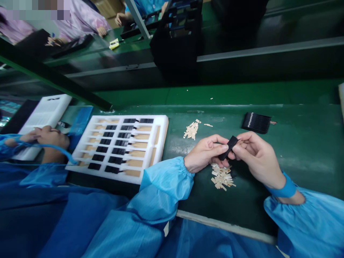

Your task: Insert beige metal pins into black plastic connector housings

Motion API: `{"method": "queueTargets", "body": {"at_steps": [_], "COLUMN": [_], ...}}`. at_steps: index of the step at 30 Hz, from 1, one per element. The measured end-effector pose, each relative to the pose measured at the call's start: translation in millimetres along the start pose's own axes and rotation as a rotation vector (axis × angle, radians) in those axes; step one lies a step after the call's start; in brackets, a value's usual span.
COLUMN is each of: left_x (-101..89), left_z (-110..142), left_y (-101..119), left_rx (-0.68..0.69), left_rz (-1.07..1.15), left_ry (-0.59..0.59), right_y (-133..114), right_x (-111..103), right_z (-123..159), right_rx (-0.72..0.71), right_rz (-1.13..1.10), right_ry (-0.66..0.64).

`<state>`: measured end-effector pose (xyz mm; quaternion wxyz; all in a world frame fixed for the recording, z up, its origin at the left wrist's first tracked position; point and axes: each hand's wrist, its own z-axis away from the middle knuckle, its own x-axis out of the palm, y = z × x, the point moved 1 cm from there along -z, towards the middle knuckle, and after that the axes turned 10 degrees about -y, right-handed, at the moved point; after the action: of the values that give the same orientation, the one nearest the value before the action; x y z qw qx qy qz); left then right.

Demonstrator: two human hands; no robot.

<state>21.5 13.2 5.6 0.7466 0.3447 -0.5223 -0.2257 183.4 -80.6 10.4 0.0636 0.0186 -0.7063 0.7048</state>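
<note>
A small black rectangular block [228, 147] is held up over the bench, tilted, between my two hands. My left hand [208, 152] pinches its left side with thumb and fingers. The fingertips of my right hand [254, 154] press on its right end; whether they also hold a tiny piece is hidden. Just below lies a heap of small cream-coloured flat pieces [223, 177] with narrow tails. A second heap of similar pieces [191, 129] sits farther back, to the left. Behind my right hand, a black ridged block [256, 122] rests on the bench.
To the left, a white foam tray [164, 134] holds several black blocks in its slots. Beyond it, a neighbour's hands [49, 139] are beside another white tray [40, 118]. A slanting green bar [53, 77] crosses the left side. Co-workers sit across the green bench [303, 154].
</note>
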Motion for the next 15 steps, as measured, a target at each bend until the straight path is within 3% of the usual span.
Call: {"method": "queueTargets", "body": {"at_steps": [6,11,15], "left_x": [-2.4,-2.4,-0.1], "left_z": [1.5,3.2,3.2], "left_y": [1.7,4.7,5.1], "left_rx": [-0.027,-0.037,-0.048], "left_rz": [0.022,-0.004,-0.014], "left_ry": [0.023,0.08,0.069], "right_y": [-2.0,-7.8,-7.8], "right_x": [1.6,-2.6,-2.3], "right_z": [-1.9,-2.7,-2.8], "right_rx": [0.002,-0.102,-0.148], "right_rz": [0.068,0.184,0.213], "right_ry": [-0.025,0.205,0.236]}}
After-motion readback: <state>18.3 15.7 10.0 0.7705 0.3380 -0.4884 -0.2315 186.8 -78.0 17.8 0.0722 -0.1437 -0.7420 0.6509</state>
